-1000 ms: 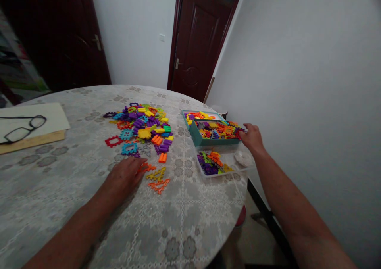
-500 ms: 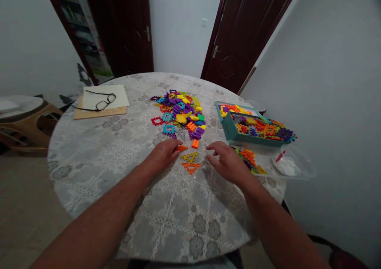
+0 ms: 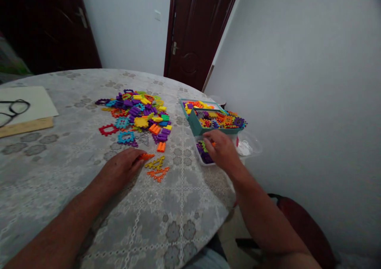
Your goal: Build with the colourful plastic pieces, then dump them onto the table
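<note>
orange toothed piece [image 3: 148, 156]: left of frame centre; probably light, stiff plastic, best pinched by an edge
left hand [image 3: 125, 162]: fingers closed on its end
right hand [image 3: 223, 149]: over clear tray [image 3: 208, 164], cannot tell if gripping

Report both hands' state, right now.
Left hand: closed on an orange toothed plastic piece.
Right hand: half-curled near the clear plastic tray; whether it holds anything cannot be told.

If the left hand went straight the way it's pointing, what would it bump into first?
Past the orange toothed piece it holds, the left hand would probably meet the orange double-tube block first, though the yellow toothed triangle lies close to that line too.
</note>
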The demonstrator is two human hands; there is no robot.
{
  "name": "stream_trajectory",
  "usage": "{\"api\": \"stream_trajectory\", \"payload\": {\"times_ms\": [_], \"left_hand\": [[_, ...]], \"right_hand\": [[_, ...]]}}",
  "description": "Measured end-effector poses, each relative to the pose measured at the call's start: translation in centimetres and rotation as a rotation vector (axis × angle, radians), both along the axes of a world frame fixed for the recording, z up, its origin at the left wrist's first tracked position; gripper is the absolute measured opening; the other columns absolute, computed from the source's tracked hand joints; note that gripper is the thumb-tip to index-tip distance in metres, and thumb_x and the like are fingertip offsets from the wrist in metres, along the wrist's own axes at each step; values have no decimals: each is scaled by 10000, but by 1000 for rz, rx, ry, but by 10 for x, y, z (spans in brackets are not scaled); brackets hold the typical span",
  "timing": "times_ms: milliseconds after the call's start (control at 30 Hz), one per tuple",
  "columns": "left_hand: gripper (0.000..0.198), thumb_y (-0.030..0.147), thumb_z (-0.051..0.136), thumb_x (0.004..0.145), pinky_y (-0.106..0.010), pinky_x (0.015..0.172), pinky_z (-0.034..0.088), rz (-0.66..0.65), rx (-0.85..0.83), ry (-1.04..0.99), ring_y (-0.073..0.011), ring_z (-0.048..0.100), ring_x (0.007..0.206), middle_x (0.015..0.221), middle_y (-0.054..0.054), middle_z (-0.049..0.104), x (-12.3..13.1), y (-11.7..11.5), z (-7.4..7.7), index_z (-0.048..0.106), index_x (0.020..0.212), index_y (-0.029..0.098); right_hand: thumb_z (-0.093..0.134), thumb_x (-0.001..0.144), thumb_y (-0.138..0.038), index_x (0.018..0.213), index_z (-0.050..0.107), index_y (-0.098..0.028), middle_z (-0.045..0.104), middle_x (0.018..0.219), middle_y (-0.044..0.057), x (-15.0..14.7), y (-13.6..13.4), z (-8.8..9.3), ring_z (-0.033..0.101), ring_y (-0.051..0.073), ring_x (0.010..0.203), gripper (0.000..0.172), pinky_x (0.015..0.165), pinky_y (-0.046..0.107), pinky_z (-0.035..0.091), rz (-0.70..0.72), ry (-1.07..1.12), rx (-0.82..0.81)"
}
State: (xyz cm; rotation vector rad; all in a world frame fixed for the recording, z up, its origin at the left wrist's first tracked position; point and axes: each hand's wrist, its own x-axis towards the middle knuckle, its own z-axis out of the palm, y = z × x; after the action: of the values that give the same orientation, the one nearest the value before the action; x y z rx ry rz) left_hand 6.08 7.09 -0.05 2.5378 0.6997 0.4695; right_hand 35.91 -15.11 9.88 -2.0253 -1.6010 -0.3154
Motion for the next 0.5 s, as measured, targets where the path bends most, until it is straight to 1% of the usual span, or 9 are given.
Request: {"api": "stream_trajectory", "payload": {"times_ms": [67, 133, 167, 200, 267, 333, 400, 500], "left_hand": [[422, 542, 484, 1018, -363, 887, 504, 3, -1, -4, -274, 663, 943, 1065, -108, 753, 0, 0, 1, 730, 1084, 205], [424, 544, 482, 1013, -371, 885, 507, 6, -4, -16, -277, 662, 933, 1061, -111, 752, 0, -1, 2, 731, 1082, 207], [426, 548, 483, 1009, -373, 881, 509, 5, -5, -21, -277, 662, 928, 1057, -112, 753, 1, -1, 3, 732, 1081, 210], [425, 551, 486, 1004, -373, 876, 512, 5, -8, -26, -277, 661, 920, 1047, -112, 753, 1, -1, 3, 734, 1076, 214], [426, 564, 494, 993, -369, 853, 518, 3, -10, -24, -276, 658, 896, 1010, -111, 751, 1, -1, 4, 735, 1049, 218], [433, 578, 498, 987, -364, 828, 523, 7, -12, -22, -275, 658, 880, 987, -109, 747, 2, -1, 4, 736, 1025, 219], [441, 593, 500, 987, -360, 818, 523, 16, -19, -28, -275, 661, 887, 999, -102, 747, 1, 0, 3, 740, 1025, 226], [433, 614, 519, 978, -363, 834, 522, 23, -35, -36, -278, 667, 916, 1029, -85, 753, 1, 0, 3, 744, 1031, 248]], "right_hand": [[547, 1003, -263, 1091, 755, -172, 775, 1100, 137, 47, -19, 16, 709, 270, 1030, 243, 976, 390, 523, -207, -71, 11], [548, 985, -272, 1120, 768, -175, 787, 1133, 135, 95, -35, 28, 719, 267, 1028, 275, 966, 374, 521, -417, -75, -32], [557, 977, -283, 1113, 777, -177, 791, 1134, 135, 116, -41, 32, 721, 266, 1024, 279, 947, 362, 520, -514, -50, -81], [567, 976, -308, 1088, 785, -166, 794, 1120, 143, 135, -45, 35, 724, 269, 1013, 283, 919, 352, 521, -578, 8, -165], [579, 982, -375, 1061, 792, -142, 801, 1073, 152, 161, -50, 34, 731, 264, 962, 326, 853, 333, 525, -627, 152, -328], [579, 989, -442, 1056, 795, -129, 806, 1015, 143, 174, -52, 28, 735, 249, 892, 386, 794, 316, 528, -613, 254, -419], [574, 990, -482, 1055, 801, -138, 809, 978, 123, 178, -51, 17, 735, 232, 841, 417, 758, 301, 529, -594, 287, -435], [589, 970, -464, 1046, 806, -155, 811, 983, 112, 178, -50, -1, 738, 225, 840, 385, 750, 292, 530, -583, 309, -434]]}}
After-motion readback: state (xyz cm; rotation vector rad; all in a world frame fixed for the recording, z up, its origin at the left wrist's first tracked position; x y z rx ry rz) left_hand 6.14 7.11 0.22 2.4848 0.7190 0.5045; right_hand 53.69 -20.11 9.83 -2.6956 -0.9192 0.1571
